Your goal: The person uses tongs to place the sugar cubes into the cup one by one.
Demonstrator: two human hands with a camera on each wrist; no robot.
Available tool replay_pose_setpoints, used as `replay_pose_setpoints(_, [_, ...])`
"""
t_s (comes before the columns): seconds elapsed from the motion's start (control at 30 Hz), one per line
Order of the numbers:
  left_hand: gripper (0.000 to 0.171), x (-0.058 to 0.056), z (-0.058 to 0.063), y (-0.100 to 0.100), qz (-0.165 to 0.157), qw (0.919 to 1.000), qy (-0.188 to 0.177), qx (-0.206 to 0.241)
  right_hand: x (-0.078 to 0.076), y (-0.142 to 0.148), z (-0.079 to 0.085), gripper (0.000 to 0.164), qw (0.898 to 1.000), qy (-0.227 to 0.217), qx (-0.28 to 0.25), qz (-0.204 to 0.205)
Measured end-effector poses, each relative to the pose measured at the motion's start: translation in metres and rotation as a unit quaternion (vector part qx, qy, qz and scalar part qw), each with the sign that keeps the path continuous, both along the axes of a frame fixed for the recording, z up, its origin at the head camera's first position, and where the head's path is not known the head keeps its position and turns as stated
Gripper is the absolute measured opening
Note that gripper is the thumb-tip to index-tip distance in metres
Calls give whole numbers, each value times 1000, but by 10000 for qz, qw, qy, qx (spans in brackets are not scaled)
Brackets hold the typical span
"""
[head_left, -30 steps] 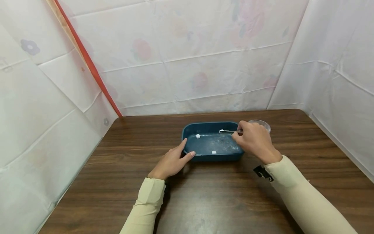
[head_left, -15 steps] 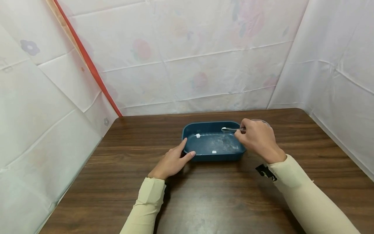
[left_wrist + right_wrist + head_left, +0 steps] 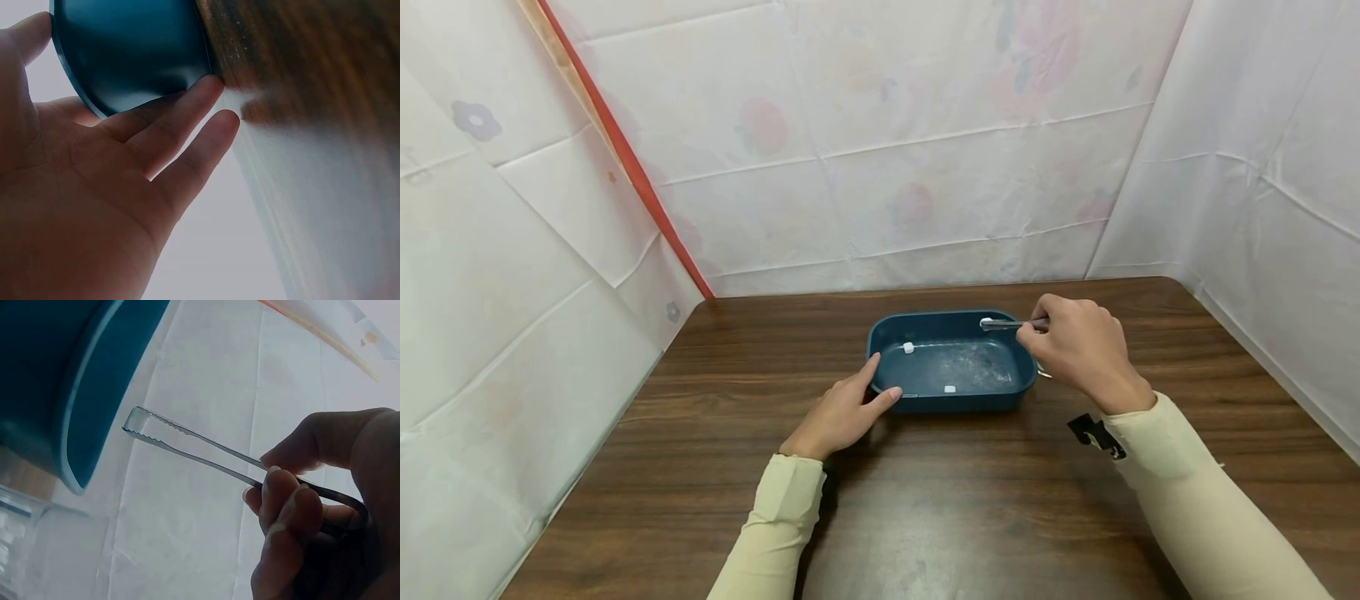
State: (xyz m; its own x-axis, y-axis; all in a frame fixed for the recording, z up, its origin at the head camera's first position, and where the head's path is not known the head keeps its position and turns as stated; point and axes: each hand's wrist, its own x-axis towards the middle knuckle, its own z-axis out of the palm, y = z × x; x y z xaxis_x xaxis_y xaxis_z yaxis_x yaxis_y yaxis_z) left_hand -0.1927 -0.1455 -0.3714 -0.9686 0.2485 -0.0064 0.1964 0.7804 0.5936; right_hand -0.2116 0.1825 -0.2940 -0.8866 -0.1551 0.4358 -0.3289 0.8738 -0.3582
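Note:
A dark blue rectangular tray (image 3: 951, 403) sits on the table, with two small white cubes inside, one at the back left (image 3: 908, 348) and one near the front wall (image 3: 950, 389). My left hand (image 3: 841, 412) rests against the tray's left end. Its thumb touches the rim, and its fairly straight fingers lie along the outer wall in the left wrist view. With my right hand (image 3: 1084, 348) I pinch metal tweezers (image 3: 212, 464) with serrated tips. Between those tips is another white cube (image 3: 986, 322), above the tray's back right part.
A clear plastic container (image 3: 69, 550) stands just right of the tray, mostly hidden behind my right hand in the head view. Brown wood-grain table (image 3: 715, 500) surrounds everything. White patterned sheets (image 3: 865, 150) hang behind and at both sides.
My right hand has moved right and slightly up, carrying the tweezers and the white cube towards the tray's right end. The left hand, the tray and the other two cubes have stayed put.

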Motion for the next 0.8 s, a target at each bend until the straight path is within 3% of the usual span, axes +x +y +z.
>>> replay_pose_setpoints(0.8, [87, -1, -2, -2, -20, 10000, 78, 4, 7, 31, 25, 22, 9979, -316, -113, -545])
